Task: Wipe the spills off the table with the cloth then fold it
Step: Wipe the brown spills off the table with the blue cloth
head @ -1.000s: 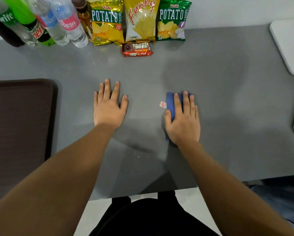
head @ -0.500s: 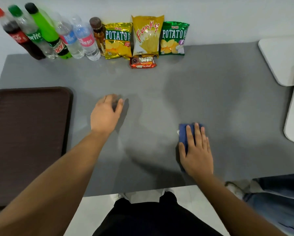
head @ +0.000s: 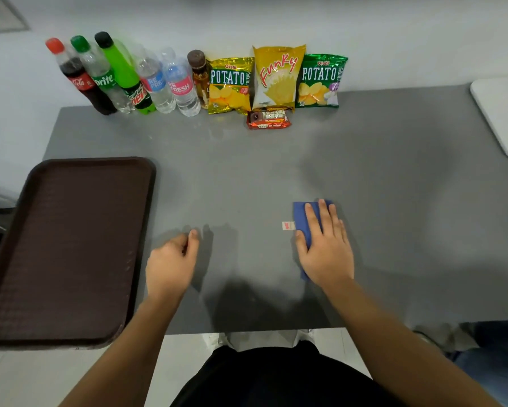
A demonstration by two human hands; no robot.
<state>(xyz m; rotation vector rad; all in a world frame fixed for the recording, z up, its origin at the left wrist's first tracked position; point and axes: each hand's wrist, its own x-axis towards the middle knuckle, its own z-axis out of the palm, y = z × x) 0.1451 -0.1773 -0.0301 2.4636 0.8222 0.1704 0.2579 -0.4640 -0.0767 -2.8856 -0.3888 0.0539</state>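
A blue cloth (head: 301,218), folded small with a white tag at its left edge, lies on the grey table (head: 394,201) right of centre. My right hand (head: 324,245) lies flat on top of it, fingers spread and pressing it down, hiding most of it. My left hand (head: 172,259) rests on the table to the left, fingers curled in loosely, holding nothing. I see no clear spill on the table surface.
A dark brown tray (head: 70,245) lies at the left, overhanging the table's near edge. Several drink bottles (head: 123,77), chip bags (head: 277,77) and a small snack pack (head: 269,119) line the back wall. White furniture (head: 502,113) stands at the right.
My left hand has gone from flat with fingers spread to curled, and drawn back toward me. My right hand stays pressed on the blue cloth. The camera view has pulled back.
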